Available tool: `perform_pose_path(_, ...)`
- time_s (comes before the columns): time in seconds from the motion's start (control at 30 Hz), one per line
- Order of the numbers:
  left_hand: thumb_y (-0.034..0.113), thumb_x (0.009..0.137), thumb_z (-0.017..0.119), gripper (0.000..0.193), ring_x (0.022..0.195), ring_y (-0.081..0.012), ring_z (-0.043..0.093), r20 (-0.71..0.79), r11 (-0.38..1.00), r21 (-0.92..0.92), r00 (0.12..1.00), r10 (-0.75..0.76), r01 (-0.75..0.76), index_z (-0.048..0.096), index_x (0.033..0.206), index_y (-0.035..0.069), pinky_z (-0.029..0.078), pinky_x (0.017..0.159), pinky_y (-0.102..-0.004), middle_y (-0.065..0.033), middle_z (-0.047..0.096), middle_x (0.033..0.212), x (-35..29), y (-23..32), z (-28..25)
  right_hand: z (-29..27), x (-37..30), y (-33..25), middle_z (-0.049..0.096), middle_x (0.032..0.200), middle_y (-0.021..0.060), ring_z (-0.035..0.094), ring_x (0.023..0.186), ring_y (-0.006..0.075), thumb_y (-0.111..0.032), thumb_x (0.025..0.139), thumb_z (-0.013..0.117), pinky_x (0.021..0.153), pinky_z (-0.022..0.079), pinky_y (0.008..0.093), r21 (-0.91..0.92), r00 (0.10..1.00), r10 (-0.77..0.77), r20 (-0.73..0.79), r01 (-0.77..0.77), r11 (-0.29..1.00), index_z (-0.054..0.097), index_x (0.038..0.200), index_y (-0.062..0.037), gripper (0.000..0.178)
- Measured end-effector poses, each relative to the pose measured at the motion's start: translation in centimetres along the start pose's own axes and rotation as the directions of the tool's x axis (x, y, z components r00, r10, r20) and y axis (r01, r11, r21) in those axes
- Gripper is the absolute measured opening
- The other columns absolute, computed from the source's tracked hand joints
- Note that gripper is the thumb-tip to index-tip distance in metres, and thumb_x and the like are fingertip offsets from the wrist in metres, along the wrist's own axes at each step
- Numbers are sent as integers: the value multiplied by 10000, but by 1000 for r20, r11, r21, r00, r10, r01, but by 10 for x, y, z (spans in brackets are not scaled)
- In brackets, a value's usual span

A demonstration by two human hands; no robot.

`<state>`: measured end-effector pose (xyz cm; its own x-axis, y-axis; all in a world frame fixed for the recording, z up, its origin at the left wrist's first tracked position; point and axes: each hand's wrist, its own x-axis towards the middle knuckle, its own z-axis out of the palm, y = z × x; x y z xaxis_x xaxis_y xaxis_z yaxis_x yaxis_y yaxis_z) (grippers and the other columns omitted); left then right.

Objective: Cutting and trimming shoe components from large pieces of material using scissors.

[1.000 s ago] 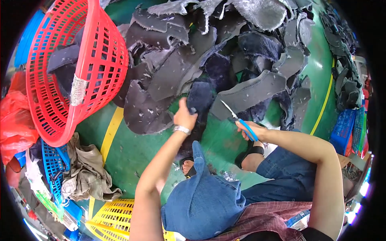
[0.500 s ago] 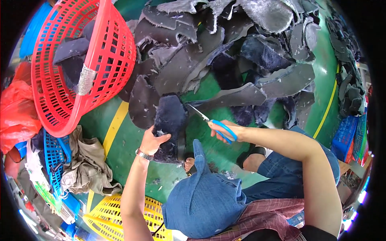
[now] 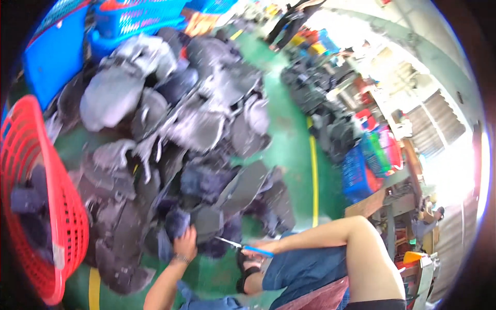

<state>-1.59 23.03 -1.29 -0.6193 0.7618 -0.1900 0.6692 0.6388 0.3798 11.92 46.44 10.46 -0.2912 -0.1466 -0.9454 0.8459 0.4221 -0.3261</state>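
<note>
My left hand [image 3: 186, 244], with a watch on its wrist, has its fingers closed on a dark blue plush piece [image 3: 177, 222] at the near edge of a pile of offcuts. My right hand [image 3: 261, 248] grips a pair of scissors [image 3: 257, 251] by the blue handles. Their blades point left, toward a grey-backed piece [image 3: 207, 221] lying beside my left hand. Motion blur hides whether the blades are parted and whether they touch that piece.
A red slatted basket [image 3: 67, 222] with dark pieces inside stands at the left. Beyond the near pieces spreads a big heap of grey plush offcuts [image 3: 199, 126]. Blue crates [image 3: 139, 18] stand at the far left. A person's legs [image 3: 289, 26] show far off on the green floor.
The view has swung up and to the right, showing more of the heap and room. My left hand is now among the pile's pieces. The scissors stay in my right hand.
</note>
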Motion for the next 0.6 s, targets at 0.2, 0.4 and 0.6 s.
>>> perform_pose_path(0.2, 63, 575, 591, 531, 886, -298, 549, -230, 949, -267, 967, 106, -168, 469, 1091, 64, 439, 754, -396, -151, 575, 952, 15, -40, -42, -24, -53, -25, 423, 550, -7, 403, 442, 80, -641, 728, 466, 381, 306, 215, 156, 993, -67, -99, 82, 984, 519, 727, -83, 560)
perform_pose_path(0.4, 72, 645, 639, 357, 827, -185, 591, 222, 264, -911, 915, -338, 318, 581, 992, 12, 448, 757, -304, -104, 616, 932, -100, -92, -100, 18, -14, -79, 426, 585, -6, 427, 519, 80, -595, 751, 478, 450, 342, 231, -62, 978, -207, 10, 207, 976, 478, 760, -100, 495)
perform_pose_path(0.6, 85, 680, 640, 253, 555, -43, 462, 349, -68, -916, 701, -622, 395, 581, 913, 8, 403, 507, -210, 18, 567, 738, -208, -104, -144, 59, 29, -112, 514, 679, -1, 506, 594, 90, -413, 788, 531, 523, 436, 241, 306, 929, -299, 219, 225, 925, 515, 869, -99, 324)
